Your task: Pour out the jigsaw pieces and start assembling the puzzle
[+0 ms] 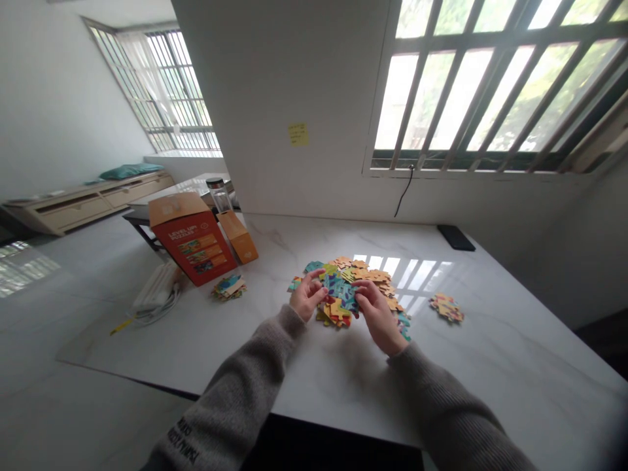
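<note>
Between my two hands is a teal patterned section of jigsaw puzzle point(341, 291), raised over a heap of loose puzzle pieces point(377, 278). My left hand point(308, 294) pinches its left edge with thumb and fingers. On the opposite side my right hand point(375, 307) grips the right edge, fingers bent over it. Whether the section is one piece or several joined ones, I cannot tell. Yellow and red pieces point(335, 314) lie just under it. Many pieces in the heap show plain tan backs; others are teal, green or yellow.
A red puzzle box point(196, 239) and a smaller orange box point(239, 237) stand at the left, a glass bottle point(219, 196) behind them. Small puzzle stacks lie left point(229, 288) and right point(446, 307). A white power strip point(154, 291) and a black phone point(456, 237) rest on the marble-look table point(324, 386).
</note>
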Demonstrator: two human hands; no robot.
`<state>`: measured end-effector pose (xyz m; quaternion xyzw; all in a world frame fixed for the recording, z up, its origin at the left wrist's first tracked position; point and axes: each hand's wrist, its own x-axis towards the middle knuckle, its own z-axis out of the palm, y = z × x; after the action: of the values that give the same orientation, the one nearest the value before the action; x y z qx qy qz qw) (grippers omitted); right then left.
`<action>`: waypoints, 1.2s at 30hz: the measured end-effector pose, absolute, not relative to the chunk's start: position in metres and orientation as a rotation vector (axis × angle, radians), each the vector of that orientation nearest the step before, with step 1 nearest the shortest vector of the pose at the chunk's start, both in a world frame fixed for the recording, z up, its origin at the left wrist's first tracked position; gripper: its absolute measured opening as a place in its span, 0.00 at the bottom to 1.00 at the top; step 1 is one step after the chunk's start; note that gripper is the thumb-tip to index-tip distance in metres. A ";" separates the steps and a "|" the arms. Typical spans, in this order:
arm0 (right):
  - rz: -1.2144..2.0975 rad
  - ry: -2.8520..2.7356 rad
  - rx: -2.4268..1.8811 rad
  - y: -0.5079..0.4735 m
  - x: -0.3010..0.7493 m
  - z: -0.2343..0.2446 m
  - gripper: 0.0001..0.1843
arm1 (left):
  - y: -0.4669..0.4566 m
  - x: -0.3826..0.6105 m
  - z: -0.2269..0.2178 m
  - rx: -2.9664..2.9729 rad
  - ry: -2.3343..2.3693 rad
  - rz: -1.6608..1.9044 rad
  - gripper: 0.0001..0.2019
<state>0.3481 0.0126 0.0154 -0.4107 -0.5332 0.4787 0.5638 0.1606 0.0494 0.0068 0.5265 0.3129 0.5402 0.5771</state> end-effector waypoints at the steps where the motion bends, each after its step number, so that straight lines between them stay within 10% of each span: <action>1: 1.135 -1.258 -0.958 0.012 0.347 0.016 0.14 | 0.048 0.161 0.007 1.269 0.715 1.246 0.28; 36: 1.033 -1.132 -0.974 0.022 0.368 0.023 0.19 | 0.044 0.162 0.001 1.463 0.759 1.083 0.33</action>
<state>0.3676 0.0221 0.0233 -0.4229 -0.4915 0.4484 0.6152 0.1623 0.0438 0.0013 0.6186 0.3208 0.4578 0.5521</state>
